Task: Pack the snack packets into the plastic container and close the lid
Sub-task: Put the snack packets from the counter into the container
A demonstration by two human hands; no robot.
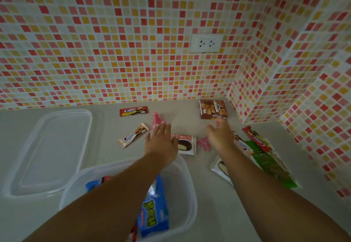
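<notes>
Your left hand [161,141] reaches out flat, fingers spread and holding nothing, its fingertips just beside the pink wrapped sweet [156,120] that lies at 12 o'clock from it. Your right hand [220,135] is also open and empty, fingers stretched toward the brown biscuit box [213,109] standing at 12 o'clock from it near the tiled wall [133,42]; whether the fingertips touch the box you cannot tell, as they are blurred.

The plastic container [187,188] sits open on the grey counter [218,203] under your left forearm, at 6 o'clock from your left hand. Inside it lies a blue packet with green lettering [154,213], and another blue packet [94,184] shows at its far left corner. The clear lid [51,152] lies flat on the counter at 10 o'clock from the container, touching or just overlapping its rim.

Loose on the counter: a red cream-biscuit packet [133,111] at 11 o'clock from your left hand, a white biscuit packet [133,135] at 9 o'clock from it, and a chocolate pie packet [187,145] between your two hands, partly under the left. A small pink sweet [203,144] rests just beside your right wrist. At 3 to 5 o'clock from your right hand lie a red packet [256,139], green packets [269,164], and a silver packet [220,167] partly hidden by your right forearm
</notes>
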